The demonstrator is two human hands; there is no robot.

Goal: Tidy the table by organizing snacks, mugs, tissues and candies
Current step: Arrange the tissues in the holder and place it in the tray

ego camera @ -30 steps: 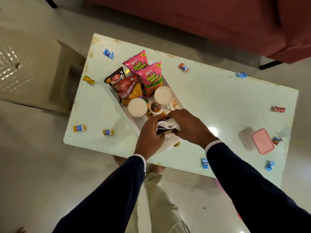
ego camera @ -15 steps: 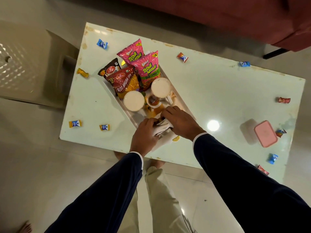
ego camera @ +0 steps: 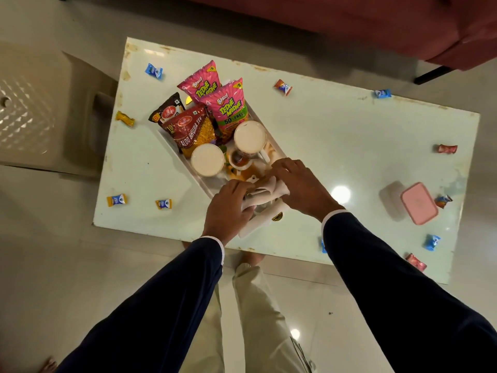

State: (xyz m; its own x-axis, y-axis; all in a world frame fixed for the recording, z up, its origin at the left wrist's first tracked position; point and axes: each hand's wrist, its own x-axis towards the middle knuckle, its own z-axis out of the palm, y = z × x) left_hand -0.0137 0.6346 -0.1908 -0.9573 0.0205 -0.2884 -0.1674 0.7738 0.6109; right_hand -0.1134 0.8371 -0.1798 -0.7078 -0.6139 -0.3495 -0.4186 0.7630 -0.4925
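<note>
A white tray (ego camera: 176,153) lies slantwise on the pale table (ego camera: 336,135). Its far end holds pink snack packets (ego camera: 228,109) and a red snack packet (ego camera: 192,130). Two white mugs (ego camera: 207,159) (ego camera: 250,136) stand in its middle. At the near end, my left hand (ego camera: 228,208) and my right hand (ego camera: 298,184) both grip a bunch of white tissues (ego camera: 265,191), pressed low over the tray. Wrapped candies lie scattered on the table, among them a blue one (ego camera: 153,71), a yellow one (ego camera: 125,119) and a red one (ego camera: 446,148).
A pink lidded box (ego camera: 418,203) sits at the table's right end beside more candies (ego camera: 432,242). A pale plastic chair (ego camera: 40,117) stands left of the table, a dark red sofa (ego camera: 376,20) behind it. My legs are at the near table edge.
Both hands have lowered the tissues onto the near end of the tray and spread apart along them. The head camera has shifted, so the table sits a little differently in view.
</note>
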